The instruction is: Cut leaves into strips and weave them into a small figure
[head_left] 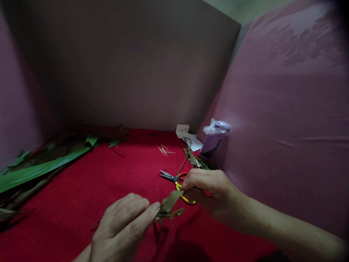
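Observation:
My left hand (127, 220) is closed, pinching a folded, dull olive-brown leaf (173, 201) between thumb and fingers, low in the middle. The leaf's upper end reaches the fingertips of my right hand (211, 187), which pinch it. Narrow curled pieces stick out below the fold. Just behind the leaf, scissors (174, 178) with one red and one yellow handle lie on the red cloth (131, 171), blades apart and pointing left. My right hand partly covers their handles but does not visibly grip them.
Wooden toothpicks (164, 150) lie behind the scissors. Dried leaves and stems (193, 157) sit at right, near white paper (194, 142), a folded white card (182, 130) and a purple bottle (211, 146) with a plastic-wrapped top. Long green leaves (51, 167) line the left. Walls enclose the cloth.

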Demonstrator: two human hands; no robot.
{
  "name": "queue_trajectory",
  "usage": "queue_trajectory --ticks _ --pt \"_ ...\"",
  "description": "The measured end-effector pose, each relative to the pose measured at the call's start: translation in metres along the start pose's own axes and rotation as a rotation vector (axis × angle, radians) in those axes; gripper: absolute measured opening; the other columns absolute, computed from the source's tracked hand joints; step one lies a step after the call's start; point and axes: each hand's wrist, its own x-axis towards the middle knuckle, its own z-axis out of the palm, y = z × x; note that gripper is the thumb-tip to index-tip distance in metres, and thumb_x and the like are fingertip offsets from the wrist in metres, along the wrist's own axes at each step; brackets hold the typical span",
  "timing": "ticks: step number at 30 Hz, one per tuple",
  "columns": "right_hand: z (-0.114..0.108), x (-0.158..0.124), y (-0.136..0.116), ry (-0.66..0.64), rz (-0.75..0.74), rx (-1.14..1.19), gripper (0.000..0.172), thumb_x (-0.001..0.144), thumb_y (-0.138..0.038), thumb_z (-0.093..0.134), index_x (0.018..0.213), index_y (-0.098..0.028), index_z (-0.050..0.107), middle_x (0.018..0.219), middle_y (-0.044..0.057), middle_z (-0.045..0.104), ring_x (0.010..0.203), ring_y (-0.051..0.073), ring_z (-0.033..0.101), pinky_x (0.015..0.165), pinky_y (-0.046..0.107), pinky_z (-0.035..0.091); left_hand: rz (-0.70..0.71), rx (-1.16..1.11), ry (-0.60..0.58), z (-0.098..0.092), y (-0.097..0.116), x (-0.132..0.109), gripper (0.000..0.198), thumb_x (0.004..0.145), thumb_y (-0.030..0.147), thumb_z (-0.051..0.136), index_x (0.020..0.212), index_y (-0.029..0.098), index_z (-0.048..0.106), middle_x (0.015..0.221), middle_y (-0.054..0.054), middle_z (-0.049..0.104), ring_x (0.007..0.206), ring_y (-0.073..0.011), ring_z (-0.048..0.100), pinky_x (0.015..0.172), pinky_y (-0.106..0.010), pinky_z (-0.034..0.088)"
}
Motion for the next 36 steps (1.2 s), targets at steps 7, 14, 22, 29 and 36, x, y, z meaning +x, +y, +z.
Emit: queue_trajectory --ticks 7,14,22,29,36 --pt "-0.001 0.001 -0.002 -0.111 0.013 0.141 0.013 0.086 -0.012 0.047 0.080 -0.013 0.060 0.073 0.002 0.055 0.063 0.009 0.048 0.061 0.023 0.040 -0.110 -0.116 0.049 0.008 -0.001 0.003 0.026 0.079 0.000 0.055 0.100 0.013 0.064 0.077 -0.004 0.062 0.069 -0.0113 0.059 0.058 -0.022 0.053" --pt "0.005 0.004 0.002 -0.099 0.278 0.502 0.024 0.088 -0.032 0.049 0.074 -0.014 0.054 0.065 -0.001 0.050 0.060 0.008 0.043 0.056 0.022 0.036 -0.185 -0.201 0.067 0.009 -0.002 0.003 0.028 0.078 -0.001 0.056 0.099 0.015 0.064 0.077 -0.002 0.061 0.069 -0.0101 0.059 0.058 -0.020 0.052" --pt "-0.004 0.010 0.006 -0.147 0.316 0.538 0.021 0.081 -0.035 0.059 0.079 -0.014 0.059 0.064 -0.002 0.049 0.058 0.008 0.041 0.053 0.021 0.033 -0.146 -0.162 0.067 0.009 -0.001 0.004 0.023 0.078 0.001 0.056 0.096 0.012 0.065 0.078 -0.002 0.061 0.071 -0.0099 0.059 0.068 -0.022 0.052" --pt "-0.008 0.014 0.011 -0.325 0.380 0.728 0.028 0.079 -0.039 0.062 0.073 -0.012 0.057 0.061 -0.002 0.049 0.054 0.007 0.040 0.052 0.021 0.032 -0.137 -0.238 0.056 0.008 -0.002 0.002 0.027 0.075 -0.003 0.057 0.097 0.010 0.064 0.079 -0.003 0.059 0.070 -0.0097 0.056 0.061 -0.019 0.050" --pt "-0.010 0.010 0.026 -0.370 0.401 0.791 0.028 0.073 -0.037 0.068 0.084 -0.012 0.062 0.068 -0.001 0.053 0.061 0.008 0.045 0.061 0.023 0.038 -0.154 -0.273 0.065 0.009 -0.004 0.000 0.030 0.074 -0.004 0.058 0.100 0.011 0.063 0.081 -0.004 0.059 0.072 -0.0100 0.056 0.060 -0.018 0.050"
